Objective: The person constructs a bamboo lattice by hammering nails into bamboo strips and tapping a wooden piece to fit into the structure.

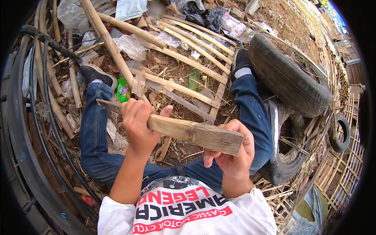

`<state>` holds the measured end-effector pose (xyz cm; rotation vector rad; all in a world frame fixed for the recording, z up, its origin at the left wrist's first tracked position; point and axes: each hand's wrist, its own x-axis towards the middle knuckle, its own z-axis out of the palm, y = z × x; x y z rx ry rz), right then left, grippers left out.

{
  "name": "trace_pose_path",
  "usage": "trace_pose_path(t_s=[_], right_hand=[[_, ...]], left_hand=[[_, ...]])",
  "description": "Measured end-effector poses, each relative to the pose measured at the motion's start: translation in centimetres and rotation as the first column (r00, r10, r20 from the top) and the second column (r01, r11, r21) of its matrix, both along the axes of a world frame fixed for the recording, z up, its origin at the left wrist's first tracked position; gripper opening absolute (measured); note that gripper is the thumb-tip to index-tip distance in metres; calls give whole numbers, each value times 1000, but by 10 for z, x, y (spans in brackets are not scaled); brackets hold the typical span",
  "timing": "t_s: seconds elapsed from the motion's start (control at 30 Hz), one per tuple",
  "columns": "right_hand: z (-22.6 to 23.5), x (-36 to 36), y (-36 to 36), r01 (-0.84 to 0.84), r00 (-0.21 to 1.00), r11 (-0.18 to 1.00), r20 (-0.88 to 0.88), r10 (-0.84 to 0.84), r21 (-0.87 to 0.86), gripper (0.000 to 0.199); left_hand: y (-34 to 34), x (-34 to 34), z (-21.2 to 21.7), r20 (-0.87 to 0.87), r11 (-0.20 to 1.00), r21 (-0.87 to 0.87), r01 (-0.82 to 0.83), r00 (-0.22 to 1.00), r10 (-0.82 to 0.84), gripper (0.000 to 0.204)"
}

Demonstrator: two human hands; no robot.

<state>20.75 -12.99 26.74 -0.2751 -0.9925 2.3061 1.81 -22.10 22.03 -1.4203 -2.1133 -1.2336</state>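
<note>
Bamboo slat (pixel 196 134) lies left-right, cut end lower right; left hand (pixel 139 123), right hand (pixel 233 156) both grasping it.

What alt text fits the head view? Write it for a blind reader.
Both hands grip a flat wooden slat, left hand near its middle, right hand at its end. Below lie bamboo strips and a tyre.

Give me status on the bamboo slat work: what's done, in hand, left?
Done: a frame of bamboo slats lies assembled on the ground between the legs. In hand: left hand and right hand both grip one flat bamboo slat, held clear of the frame. Left: this slat isn't on the frame yet; loose bamboo poles lie beside it.
</note>
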Motion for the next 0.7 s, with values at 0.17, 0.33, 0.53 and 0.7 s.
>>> trace_pose_path(t_s=[0.17,0.33,0.53,0.7], right_hand=[[-8,-2,4,-51,994,997,-96,45,-60,24],[-14,1,1,-38,995,992,-96,27,-117,24],[-23,1,-4,54,993,982,-91,-71,-180,24],[-4,-6,-5,161,984,987,74,-161,-5,25]], left_hand=[[0,0,1,17,1000,0,26,1000,-26,40],[0,4,-5,56,999,-30,38,998,-36,42],[1,20,-10,164,993,-105,55,986,-37,38],[-5,31,-18,431,967,-190,170,900,-73,35]])
